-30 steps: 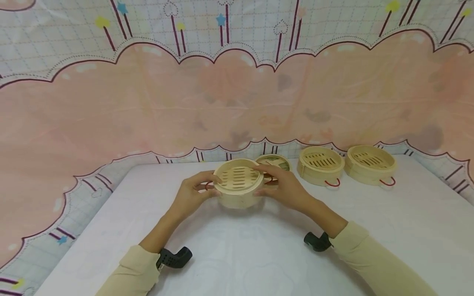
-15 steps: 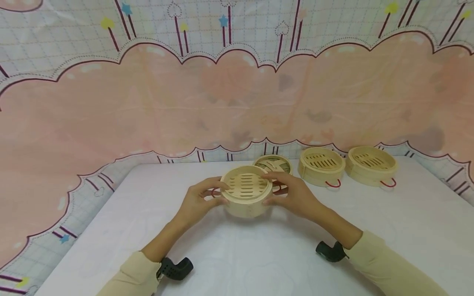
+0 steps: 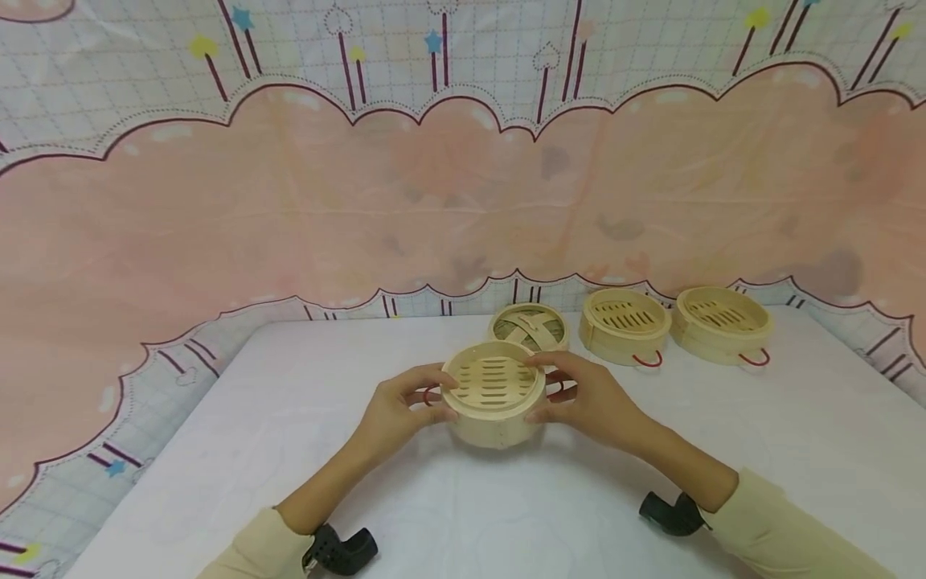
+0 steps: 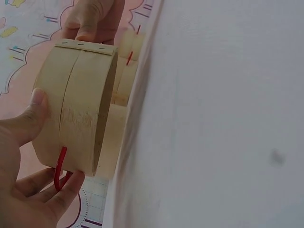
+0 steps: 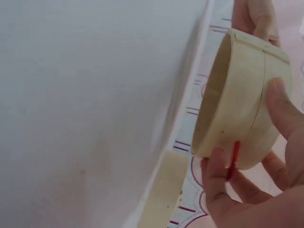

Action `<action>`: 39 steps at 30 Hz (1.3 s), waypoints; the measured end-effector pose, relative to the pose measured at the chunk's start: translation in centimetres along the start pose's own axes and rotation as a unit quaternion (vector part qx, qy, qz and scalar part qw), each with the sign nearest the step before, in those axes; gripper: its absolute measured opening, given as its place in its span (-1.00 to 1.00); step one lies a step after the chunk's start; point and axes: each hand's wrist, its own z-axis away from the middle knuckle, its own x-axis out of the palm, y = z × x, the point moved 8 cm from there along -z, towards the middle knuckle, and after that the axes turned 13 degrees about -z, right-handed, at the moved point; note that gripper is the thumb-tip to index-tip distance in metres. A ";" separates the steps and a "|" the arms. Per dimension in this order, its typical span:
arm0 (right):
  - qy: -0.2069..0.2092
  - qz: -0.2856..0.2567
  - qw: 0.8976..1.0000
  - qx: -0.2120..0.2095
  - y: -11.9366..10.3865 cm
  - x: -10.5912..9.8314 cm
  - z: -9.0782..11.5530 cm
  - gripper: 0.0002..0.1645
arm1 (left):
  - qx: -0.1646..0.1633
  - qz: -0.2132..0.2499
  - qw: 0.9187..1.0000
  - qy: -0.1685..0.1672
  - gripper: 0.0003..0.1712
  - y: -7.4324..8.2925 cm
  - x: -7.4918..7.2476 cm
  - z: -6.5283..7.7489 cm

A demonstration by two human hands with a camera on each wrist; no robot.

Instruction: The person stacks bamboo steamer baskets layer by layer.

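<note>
The bamboo basket point(image 3: 495, 394) is held between the left hand point(image 3: 403, 404) and the right hand point(image 3: 589, 400), which pinch it from 2 opposite sides, apparently above the table point(image 3: 448, 515). If 1 hand loosens early, the basket may tilt and drop; a left finger may also catch in the red loop point(image 4: 60, 166) beside this grip. The hands face each other across it.

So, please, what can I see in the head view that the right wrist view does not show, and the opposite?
Only the head view: the slotted top of the held steamer, the woven lid behind it, and the beige sleeves.
Only the right wrist view: the held steamer's hollow underside.
Both: the held steamer, the left hand, the right hand, the red loop beside the right hand, and the white tabletop.
</note>
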 end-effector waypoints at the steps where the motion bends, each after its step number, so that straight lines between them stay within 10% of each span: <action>1: -0.002 0.000 1.000 0.002 0.1 0.0 0.1 -0.20 | 0.000 0.001 1.000 -0.002 -0.63 0.0 0.1 0.1; 39: -0.061 -0.014 0.997 0.040 2.0 0.2 0.2 -0.27 | 0.024 0.022 0.999 -0.025 -0.65 -1.3 1.8 -0.7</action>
